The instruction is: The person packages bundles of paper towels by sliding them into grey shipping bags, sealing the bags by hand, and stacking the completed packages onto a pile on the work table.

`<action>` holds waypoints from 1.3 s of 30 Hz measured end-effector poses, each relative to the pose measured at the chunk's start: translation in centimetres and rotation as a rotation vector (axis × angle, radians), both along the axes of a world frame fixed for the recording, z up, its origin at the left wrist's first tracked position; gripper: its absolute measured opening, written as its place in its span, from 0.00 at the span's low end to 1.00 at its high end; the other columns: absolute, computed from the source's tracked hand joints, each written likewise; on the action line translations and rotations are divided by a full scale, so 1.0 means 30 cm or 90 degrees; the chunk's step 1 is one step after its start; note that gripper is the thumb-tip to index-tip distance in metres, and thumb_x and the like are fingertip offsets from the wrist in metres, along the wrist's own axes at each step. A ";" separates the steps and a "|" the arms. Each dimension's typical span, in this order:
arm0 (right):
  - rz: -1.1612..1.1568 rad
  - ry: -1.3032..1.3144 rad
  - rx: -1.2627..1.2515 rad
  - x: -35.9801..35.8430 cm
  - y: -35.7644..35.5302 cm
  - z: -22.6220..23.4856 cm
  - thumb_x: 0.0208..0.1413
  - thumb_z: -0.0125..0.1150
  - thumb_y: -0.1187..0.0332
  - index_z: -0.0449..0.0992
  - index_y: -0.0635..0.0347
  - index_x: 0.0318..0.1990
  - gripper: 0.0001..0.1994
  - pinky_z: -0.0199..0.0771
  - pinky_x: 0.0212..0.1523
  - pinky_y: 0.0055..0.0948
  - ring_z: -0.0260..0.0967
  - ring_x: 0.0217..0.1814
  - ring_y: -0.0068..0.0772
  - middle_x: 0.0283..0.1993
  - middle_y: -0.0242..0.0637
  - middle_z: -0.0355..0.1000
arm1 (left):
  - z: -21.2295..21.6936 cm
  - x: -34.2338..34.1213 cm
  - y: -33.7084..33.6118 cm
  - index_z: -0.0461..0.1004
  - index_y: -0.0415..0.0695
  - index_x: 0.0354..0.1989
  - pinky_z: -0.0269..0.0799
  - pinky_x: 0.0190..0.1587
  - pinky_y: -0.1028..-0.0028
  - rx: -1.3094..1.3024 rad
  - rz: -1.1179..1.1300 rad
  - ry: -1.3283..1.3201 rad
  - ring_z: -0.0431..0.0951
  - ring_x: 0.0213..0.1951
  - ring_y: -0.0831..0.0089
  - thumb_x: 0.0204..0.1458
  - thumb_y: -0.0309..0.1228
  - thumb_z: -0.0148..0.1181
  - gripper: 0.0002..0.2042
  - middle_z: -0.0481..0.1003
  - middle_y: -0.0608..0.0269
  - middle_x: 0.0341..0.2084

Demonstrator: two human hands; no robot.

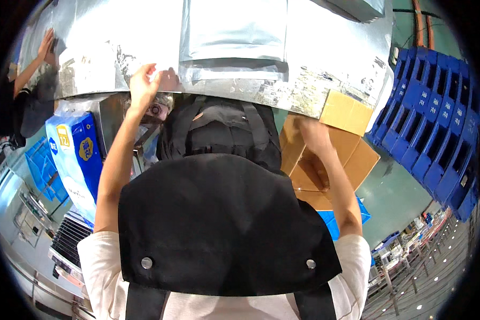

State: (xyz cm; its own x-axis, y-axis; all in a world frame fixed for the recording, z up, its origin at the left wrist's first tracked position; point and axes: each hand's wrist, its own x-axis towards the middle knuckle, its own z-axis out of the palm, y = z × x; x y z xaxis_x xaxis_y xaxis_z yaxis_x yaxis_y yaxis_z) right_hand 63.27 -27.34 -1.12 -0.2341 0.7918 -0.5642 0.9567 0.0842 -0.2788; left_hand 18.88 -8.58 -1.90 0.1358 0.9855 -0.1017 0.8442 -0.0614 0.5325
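Observation:
My left hand (144, 89) is raised at the near edge of a shiny metal table (98, 74). Its fingers are apart and I see nothing held between them. To its right, a flat silver pouch (234, 34) lies on the tabletop. My right hand (316, 134) reaches into the mouth of an open cardboard box (352, 152) below the table edge. Motion blurs that hand and its fingers are partly hidden, so what it holds does not show. One box flap (346, 113) rests up against the table edge.
Another person's hand (47, 47) touches the table at far left. A blue-and-white package (72, 154) stands below the table on the left. Stacked blue plastic crates (432, 117) rise at right. Another silver package (360, 8) lies at the table's far right. Black fabric (224, 224) covers my front.

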 end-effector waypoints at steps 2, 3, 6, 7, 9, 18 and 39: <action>-0.082 0.053 0.325 -0.073 0.255 0.058 0.47 0.46 0.73 0.70 0.63 0.35 0.08 0.68 0.35 0.40 0.67 0.36 0.50 0.32 0.46 0.69 | 0.047 0.070 0.090 0.64 0.39 0.48 0.64 0.48 0.68 0.064 -0.115 0.093 0.68 0.47 0.62 0.41 0.26 0.58 0.22 0.65 0.52 0.48; -0.192 0.155 0.396 -0.122 0.404 0.119 0.46 0.47 0.77 0.70 0.63 0.38 0.11 0.68 0.39 0.39 0.67 0.40 0.52 0.36 0.46 0.70 | 0.087 0.113 0.128 0.64 0.39 0.48 0.64 0.48 0.68 0.072 -0.120 0.096 0.68 0.47 0.62 0.41 0.26 0.58 0.22 0.65 0.52 0.48; -0.096 0.088 0.590 -0.113 0.599 0.100 0.46 0.47 0.76 0.69 0.57 0.43 0.14 0.61 0.53 0.39 0.61 0.53 0.43 0.39 0.42 0.71 | 0.137 0.242 0.207 0.60 0.40 0.51 0.55 0.58 0.67 0.164 -0.393 0.334 0.59 0.56 0.63 0.43 0.25 0.54 0.23 0.57 0.54 0.55; 0.141 0.083 0.609 -0.104 0.612 0.090 0.46 0.48 0.76 0.70 0.56 0.41 0.13 0.56 0.57 0.41 0.56 0.57 0.41 0.39 0.41 0.71 | 0.123 0.265 0.217 0.59 0.39 0.51 0.50 0.60 0.68 0.253 -0.587 0.393 0.54 0.59 0.63 0.44 0.25 0.52 0.23 0.54 0.55 0.57; 0.378 0.083 0.618 -0.081 0.626 0.064 0.45 0.49 0.75 0.70 0.56 0.39 0.11 0.52 0.61 0.42 0.52 0.62 0.39 0.39 0.40 0.71 | 0.094 0.286 0.220 0.61 0.40 0.49 0.45 0.63 0.68 0.360 -0.810 0.441 0.51 0.61 0.63 0.45 0.26 0.45 0.19 0.55 0.55 0.57; 0.081 0.184 0.385 0.088 0.708 0.064 0.34 0.54 0.81 0.72 0.56 0.28 0.11 0.39 0.60 0.50 0.56 0.58 0.36 0.32 0.29 0.72 | 0.139 0.179 0.363 0.67 0.40 0.42 0.65 0.51 0.65 -0.078 -0.534 0.143 0.67 0.49 0.55 0.36 0.17 0.55 0.20 0.70 0.53 0.41; -0.641 0.727 0.057 -0.100 1.237 0.106 0.44 0.57 0.51 0.58 0.62 0.57 0.35 0.58 0.53 0.29 0.60 0.52 0.33 0.52 0.43 0.62 | 0.312 0.629 0.729 0.62 0.42 0.53 0.65 0.47 0.67 -0.354 0.335 -0.430 0.68 0.45 0.65 0.47 0.51 0.50 0.30 0.67 0.53 0.44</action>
